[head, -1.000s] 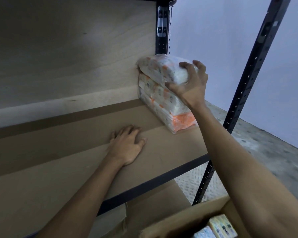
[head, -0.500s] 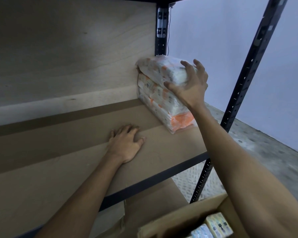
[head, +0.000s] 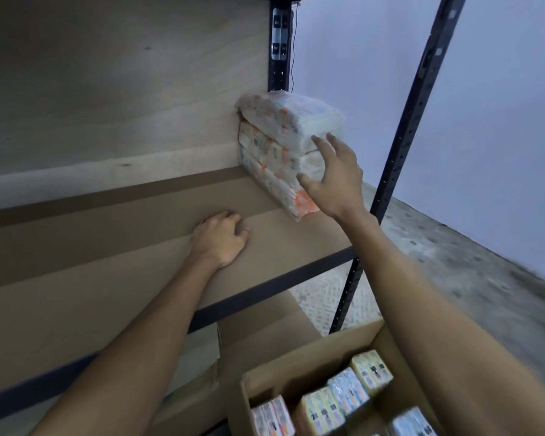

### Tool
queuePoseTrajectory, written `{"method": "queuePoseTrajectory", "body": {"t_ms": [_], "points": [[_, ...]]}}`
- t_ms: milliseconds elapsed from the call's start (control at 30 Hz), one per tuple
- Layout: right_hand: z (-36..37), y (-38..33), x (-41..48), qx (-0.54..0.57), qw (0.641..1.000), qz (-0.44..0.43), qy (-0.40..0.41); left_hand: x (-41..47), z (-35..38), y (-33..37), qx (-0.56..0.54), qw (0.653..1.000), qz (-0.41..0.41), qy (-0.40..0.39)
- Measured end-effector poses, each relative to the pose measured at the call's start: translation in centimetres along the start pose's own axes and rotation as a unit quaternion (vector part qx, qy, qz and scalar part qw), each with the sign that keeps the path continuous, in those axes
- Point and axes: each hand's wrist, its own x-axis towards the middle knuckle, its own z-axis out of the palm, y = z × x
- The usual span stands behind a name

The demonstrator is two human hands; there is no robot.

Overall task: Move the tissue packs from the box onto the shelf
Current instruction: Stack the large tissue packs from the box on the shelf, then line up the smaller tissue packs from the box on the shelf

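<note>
We see three tissue packs [head: 283,152] stacked flat in the far right corner of the shelf [head: 107,253], pressed against the back panel [head: 123,89] beside the rear post [head: 279,42]. Their wrap is clear, crinkled plastic over soft white bundles printed with orange patches; the top pack bulges and sits slightly askew over the two below.

The right grip [head: 334,180] is released, fingers spread and straight just in front of the stack's near end; we cannot tell whether the fingertips touch it. The left grip [head: 221,239] rests palm down on the shelf board, holding nothing, its fingers loosely bent.

The shelf board is smooth, matte brown fibreboard edged by a black metal rail, and the back panel is pale grained plywood. A black front post [head: 412,121], punched with rows of holes, rises at the right. Below, an open cardboard box [head: 312,350] holds more packs [head: 346,391], yellow, blue and pink, standing on end. The floor [head: 453,278] is speckled grey concrete, and the wall [head: 501,121] is a plain pale blue.
</note>
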Motion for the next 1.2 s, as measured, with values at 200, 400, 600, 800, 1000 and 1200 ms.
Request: {"method": "queuePoseTrajectory", "body": {"t_ms": [200,400,600,800,1000,1200], "points": [[-0.9,-0.7,-4.0,-0.021,0.998,0.002,-0.064,-3.2,-0.4,1.3,-0.033,0.999,0.008,-0.031],[-1.5,-1.3,-10.7,-0.02,0.994,0.008,-0.106,-8.0,-0.1,3.7,-0.04,0.998,0.034,-0.021],[-2.2,-1.5,-18.2,-0.044,0.989,0.026,-0.14,-13.4,0.6,5.4,-0.048,0.995,0.089,0.01],[-1.9,-0.3,-24.6,-0.053,0.984,0.043,-0.164,-18.9,3.0,6.5,-0.053,0.989,0.136,0.027],[0.3,2.8,-30.5,-0.037,0.97,0.101,-0.218,-23.4,8.8,6.7,-0.141,0.984,0.062,-0.092],[3.2,6.6,-35.3,-0.018,0.945,0.167,-0.279,-25.4,16.0,6.6,-0.174,0.966,-0.033,-0.189]]}}
